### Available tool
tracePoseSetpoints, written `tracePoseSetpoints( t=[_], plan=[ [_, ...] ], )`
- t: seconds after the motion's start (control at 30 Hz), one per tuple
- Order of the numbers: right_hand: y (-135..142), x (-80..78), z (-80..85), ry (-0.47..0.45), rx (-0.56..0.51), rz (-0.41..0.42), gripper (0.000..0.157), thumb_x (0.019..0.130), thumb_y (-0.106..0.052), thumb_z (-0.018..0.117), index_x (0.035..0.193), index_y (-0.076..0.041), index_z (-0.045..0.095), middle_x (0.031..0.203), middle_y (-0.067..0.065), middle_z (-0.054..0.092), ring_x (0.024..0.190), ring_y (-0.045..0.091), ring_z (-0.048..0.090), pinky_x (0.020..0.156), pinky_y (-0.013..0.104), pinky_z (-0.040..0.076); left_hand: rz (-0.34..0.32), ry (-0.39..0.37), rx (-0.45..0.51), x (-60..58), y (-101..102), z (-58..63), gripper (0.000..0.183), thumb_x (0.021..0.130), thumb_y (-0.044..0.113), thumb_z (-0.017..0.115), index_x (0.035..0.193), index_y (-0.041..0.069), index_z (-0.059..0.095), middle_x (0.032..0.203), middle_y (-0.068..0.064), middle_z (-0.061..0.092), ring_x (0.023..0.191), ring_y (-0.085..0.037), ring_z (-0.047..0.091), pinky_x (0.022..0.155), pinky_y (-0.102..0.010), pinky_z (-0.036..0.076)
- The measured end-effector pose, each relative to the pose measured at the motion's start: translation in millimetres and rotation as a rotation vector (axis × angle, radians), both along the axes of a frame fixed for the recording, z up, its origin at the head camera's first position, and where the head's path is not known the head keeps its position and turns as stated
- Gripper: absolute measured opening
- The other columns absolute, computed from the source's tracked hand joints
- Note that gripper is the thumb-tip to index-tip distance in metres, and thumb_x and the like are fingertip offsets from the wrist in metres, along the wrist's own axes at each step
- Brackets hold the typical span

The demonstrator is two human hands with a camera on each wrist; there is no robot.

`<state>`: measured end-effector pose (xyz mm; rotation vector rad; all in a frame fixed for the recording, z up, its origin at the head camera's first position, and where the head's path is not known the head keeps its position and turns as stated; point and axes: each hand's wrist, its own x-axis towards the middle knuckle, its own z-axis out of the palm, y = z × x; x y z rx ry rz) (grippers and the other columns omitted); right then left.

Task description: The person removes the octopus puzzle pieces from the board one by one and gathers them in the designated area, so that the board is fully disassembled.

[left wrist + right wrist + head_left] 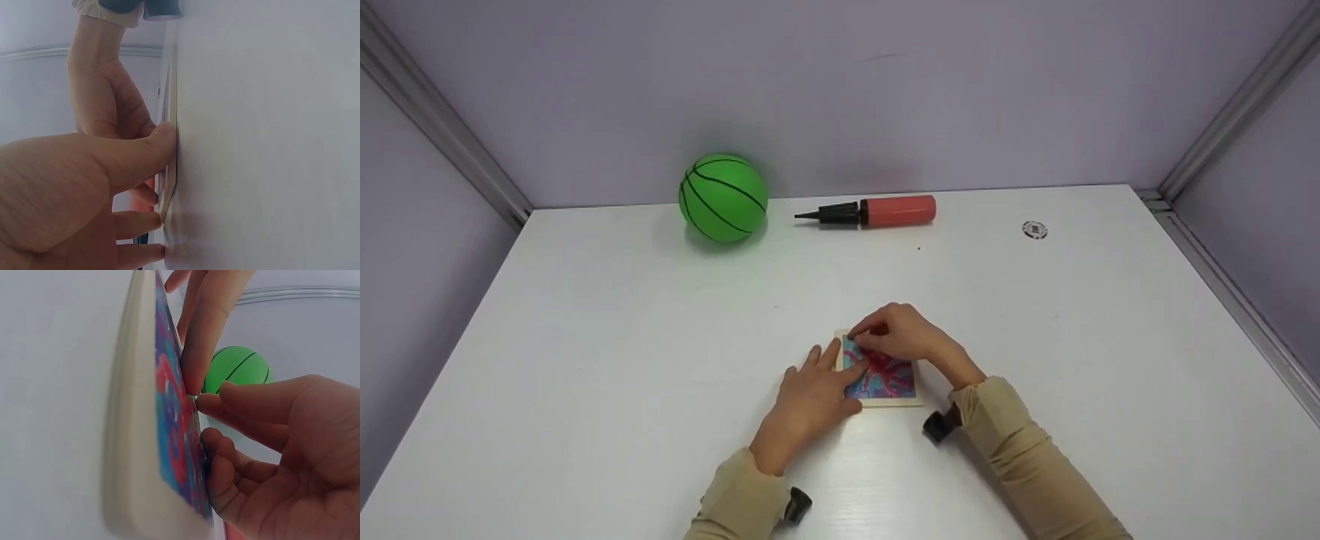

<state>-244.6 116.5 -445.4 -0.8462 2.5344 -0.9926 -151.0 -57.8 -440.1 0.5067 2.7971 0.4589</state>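
A small square jigsaw puzzle with a pale wooden border lies flat on the table, its picture a pinkish-red shape with curling arms on blue and purple. My left hand spreads over its left side, thumb at the near edge and a straight finger reaching onto the picture. In the left wrist view that thumb rests against the wooden edge. My right hand bends over the far left corner, fingertips down at the picture. Its curled fingers touch the surface in the right wrist view; I cannot tell whether they pinch a piece.
A green ball with black lines stands at the back left of the white table. Beside it lies a red and black hand pump. A round black-and-white chip lies at the back right. Grey walls rise behind and at both sides.
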Motion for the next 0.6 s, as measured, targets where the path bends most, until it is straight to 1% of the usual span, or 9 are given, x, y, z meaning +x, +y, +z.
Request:
tracePoseSetpoints(
  t=[0.1, 0.2, 0.37, 0.6],
  plan=[
    [-1.4, 1.4, 0.1, 0.007, -0.011, -0.008, 0.021, 0.093, -0.015, 0.061, 0.107, -0.005, 0.073, 0.103, 0.009, 0.071, 0.079, 0.014, 0.059, 0.073, 0.032, 0.05, -0.006, 0.006, -0.012, -0.6, -0.6, -0.5, 0.051, 0.092, 0.034, 0.063, 0.14, 0.021, 0.052, 0.153, -0.017, 0.03, 0.137, -0.042, 0.029, 0.097, -0.064, 0.035],
    [-3.4, 3.9, -0.2, -0.02, -0.031, -0.049, 0.021, 0.094, -0.015, 0.061, 0.107, -0.005, 0.073, 0.102, 0.008, 0.07, 0.075, 0.012, 0.056, 0.07, 0.03, 0.048, -0.009, 0.004, -0.021, -0.9, -1.0, -0.8, 0.051, 0.092, 0.034, 0.063, 0.14, 0.021, 0.052, 0.154, -0.017, 0.029, 0.138, -0.042, 0.028, 0.098, -0.064, 0.034],
    [-5.5, 6.1, -2.0, -0.069, -0.038, -0.107, 0.021, 0.095, -0.015, 0.058, 0.107, -0.007, 0.073, 0.102, 0.006, 0.069, 0.079, 0.014, 0.056, 0.073, 0.032, 0.048, 0.003, -0.017, -0.012, 0.3, -0.3, -2.2, 0.052, 0.093, 0.034, 0.062, 0.142, 0.021, 0.05, 0.154, -0.016, 0.027, 0.139, -0.041, 0.026, 0.099, -0.064, 0.033],
    [-7.1, 3.8, -1.8, -0.086, -0.024, -0.139, 0.02, 0.097, -0.017, 0.056, 0.106, -0.01, 0.072, 0.1, 0.004, 0.066, 0.085, 0.017, 0.053, 0.078, 0.036, 0.045, 0.016, -0.013, -0.011, 0.8, 0.9, -1.9, 0.054, 0.093, 0.035, 0.062, 0.143, 0.021, 0.049, 0.155, -0.015, 0.026, 0.139, -0.04, 0.026, 0.099, -0.063, 0.033]
  ],
)
